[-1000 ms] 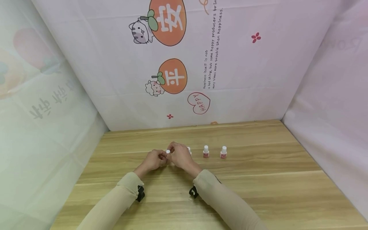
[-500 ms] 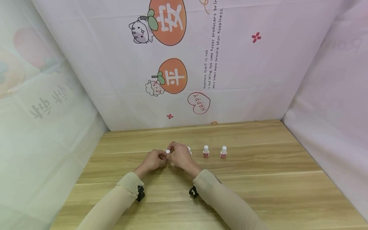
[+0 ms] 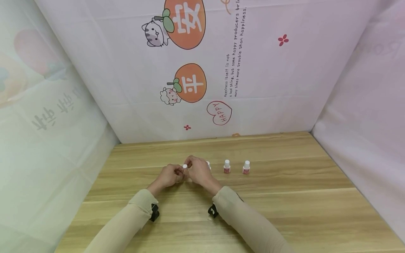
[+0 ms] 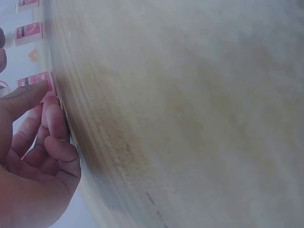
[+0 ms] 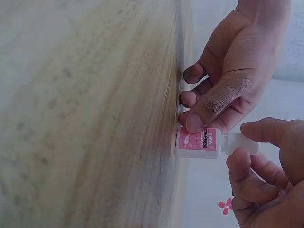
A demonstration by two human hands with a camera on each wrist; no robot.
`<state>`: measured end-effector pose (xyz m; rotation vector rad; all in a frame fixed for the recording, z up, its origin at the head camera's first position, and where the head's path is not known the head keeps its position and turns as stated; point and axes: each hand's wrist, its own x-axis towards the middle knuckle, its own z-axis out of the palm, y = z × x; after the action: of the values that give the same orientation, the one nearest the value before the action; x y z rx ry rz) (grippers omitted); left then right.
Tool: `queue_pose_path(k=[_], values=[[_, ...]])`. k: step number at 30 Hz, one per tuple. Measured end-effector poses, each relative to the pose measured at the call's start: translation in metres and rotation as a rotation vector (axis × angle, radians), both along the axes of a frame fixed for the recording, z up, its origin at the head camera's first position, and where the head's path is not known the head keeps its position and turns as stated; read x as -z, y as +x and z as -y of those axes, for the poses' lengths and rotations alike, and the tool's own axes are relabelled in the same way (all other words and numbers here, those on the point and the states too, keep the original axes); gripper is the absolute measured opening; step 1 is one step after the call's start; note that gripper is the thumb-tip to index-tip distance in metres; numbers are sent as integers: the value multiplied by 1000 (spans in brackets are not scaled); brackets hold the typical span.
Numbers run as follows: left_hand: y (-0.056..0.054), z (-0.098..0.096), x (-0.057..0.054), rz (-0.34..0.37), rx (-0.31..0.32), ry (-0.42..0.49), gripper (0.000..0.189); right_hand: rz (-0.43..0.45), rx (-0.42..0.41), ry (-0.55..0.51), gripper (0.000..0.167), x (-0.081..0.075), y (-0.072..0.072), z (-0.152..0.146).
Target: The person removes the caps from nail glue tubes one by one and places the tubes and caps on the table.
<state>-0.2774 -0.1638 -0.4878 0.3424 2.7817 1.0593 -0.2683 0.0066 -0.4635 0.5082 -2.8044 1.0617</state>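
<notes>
In the right wrist view, a small white glue bottle (image 5: pixel 198 143) with a pink label stands upright on the table. Thumb and fingers of my left hand (image 3: pixel 167 175) grip its body low down. My right hand (image 3: pixel 199 172) pinches the white cap (image 5: pixel 235 141) between thumb and forefinger. Most of this bottle is covered by the hands in the head view, where the cap top shows between them. From the left wrist, the left thumb lies across the pink label (image 4: pixel 33 80), and fingertips of the right hand show at the left edge.
To the right stand two similar capped bottles, a nearer one (image 3: pixel 226 167) and a farther one (image 3: pixel 246 167). Another bottle (image 3: pixel 208 164) is partly hidden behind the right hand. A wood-grain table (image 3: pixel 284 211) meets a printed white cloth wall (image 3: pixel 259 105) at the back.
</notes>
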Motion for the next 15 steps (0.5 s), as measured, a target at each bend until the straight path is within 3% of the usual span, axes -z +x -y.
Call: queue_pose_path(k=[7,15], values=[[-1,0,0,-8,7,6,14,-14,-26,5,14,0,0,0],[0,0,-2,-8,8,-4,13,-10,7,6,13,2,-1,1]])
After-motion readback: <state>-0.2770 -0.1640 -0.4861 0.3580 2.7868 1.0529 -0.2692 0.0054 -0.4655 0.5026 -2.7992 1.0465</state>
